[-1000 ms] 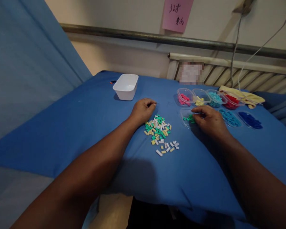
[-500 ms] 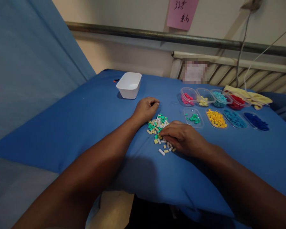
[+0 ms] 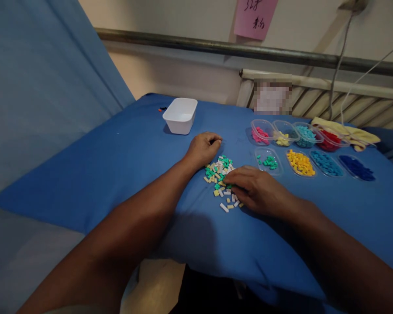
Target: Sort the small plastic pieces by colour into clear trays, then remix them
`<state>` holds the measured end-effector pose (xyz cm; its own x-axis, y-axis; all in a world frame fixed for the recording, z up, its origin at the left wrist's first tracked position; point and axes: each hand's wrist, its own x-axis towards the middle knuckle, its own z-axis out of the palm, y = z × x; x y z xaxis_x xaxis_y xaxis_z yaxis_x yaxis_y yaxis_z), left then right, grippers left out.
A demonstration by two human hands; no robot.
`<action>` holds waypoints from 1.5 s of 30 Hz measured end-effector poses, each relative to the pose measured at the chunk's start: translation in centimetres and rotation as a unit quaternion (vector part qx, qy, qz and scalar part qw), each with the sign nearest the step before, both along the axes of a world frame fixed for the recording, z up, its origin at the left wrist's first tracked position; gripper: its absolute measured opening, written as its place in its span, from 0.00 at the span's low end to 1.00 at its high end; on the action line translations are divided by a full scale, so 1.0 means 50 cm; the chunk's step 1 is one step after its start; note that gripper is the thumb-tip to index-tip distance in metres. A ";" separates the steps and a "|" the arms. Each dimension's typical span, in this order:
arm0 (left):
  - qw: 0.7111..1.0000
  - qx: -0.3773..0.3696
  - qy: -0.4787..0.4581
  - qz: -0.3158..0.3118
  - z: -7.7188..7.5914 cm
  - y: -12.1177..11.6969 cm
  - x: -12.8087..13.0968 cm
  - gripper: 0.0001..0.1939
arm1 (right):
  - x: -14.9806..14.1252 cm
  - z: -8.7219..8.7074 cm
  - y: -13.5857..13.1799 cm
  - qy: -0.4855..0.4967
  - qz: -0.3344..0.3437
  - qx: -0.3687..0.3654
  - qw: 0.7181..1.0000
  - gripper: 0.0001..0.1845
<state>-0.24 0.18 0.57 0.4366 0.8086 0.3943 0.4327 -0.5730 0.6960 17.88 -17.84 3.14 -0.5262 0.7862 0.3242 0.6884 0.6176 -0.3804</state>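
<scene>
I am resting my right hand [image 3: 255, 189] on the near right side of the small-brick pile [image 3: 220, 173] lying mid-table on the blue cloth [image 3: 118, 165], fingertips pressing into it; whether they pinch a brick, I cannot tell. My left hand [image 3: 203, 148] is lying curled, touching the pile's far left edge.

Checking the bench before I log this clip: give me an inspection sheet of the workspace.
Surface: blue cloth over the table.
Job's things: mixed bricks in a loose pile; eight clear trays, each one colour, e.g. green tray, yellow tray.
Clutter: white tub; yellow rag.
Grippers: left hand curled, resting beside the pile; right hand on the pile, grip hidden.
Cables: two cords down the wall.
Surroundings: pink note, rail, blue curtain.
</scene>
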 end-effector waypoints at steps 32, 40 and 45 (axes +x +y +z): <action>1.000 0.004 0.004 -0.010 -0.010 0.008 0.002 0.11 | -0.015 0.021 -0.016 -0.094 -0.066 -0.050 0.992 0.10; 1.000 -0.003 0.023 -0.003 -0.002 0.003 0.002 0.11 | -0.021 0.034 -0.023 -0.109 -0.053 -0.070 0.990 0.08; 1.000 -0.009 0.013 -0.006 -0.004 0.003 0.001 0.11 | -0.027 0.022 -0.026 -0.135 -0.057 -0.045 0.988 0.10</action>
